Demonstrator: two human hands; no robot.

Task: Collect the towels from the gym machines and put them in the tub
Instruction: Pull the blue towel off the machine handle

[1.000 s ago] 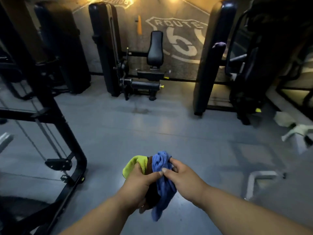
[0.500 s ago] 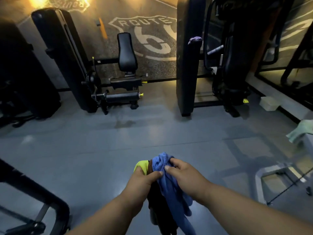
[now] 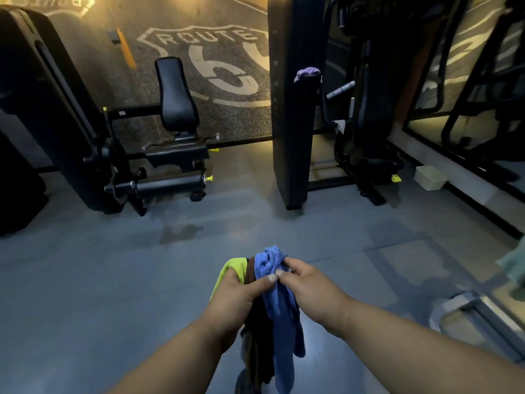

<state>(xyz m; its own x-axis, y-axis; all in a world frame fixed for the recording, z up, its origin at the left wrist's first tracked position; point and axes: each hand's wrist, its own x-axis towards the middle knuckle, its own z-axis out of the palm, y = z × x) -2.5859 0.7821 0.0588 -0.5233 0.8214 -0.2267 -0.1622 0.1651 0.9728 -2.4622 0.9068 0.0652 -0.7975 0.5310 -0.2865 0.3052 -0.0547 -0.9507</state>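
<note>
On the grey gym floor (image 3: 113, 294) at six o'clock, our left hand (image 3: 237, 291) and right hand (image 3: 305, 285) pinch limp, light towels (image 3: 279, 305); the purple towel (image 3: 308, 73) at one o'clock should lift by any fold.

Smooth grey floor (image 3: 113, 280); far speckled dark wall (image 3: 227, 120) bearing a white painted "ROUTE" shield emblem (image 3: 216, 66), warmly lit from above. Black padded seat machine (image 3: 176, 95) at far left; tall black upright panel (image 3: 292, 137) at centre; mirrored wall (image 3: 468, 81) at right.
</note>
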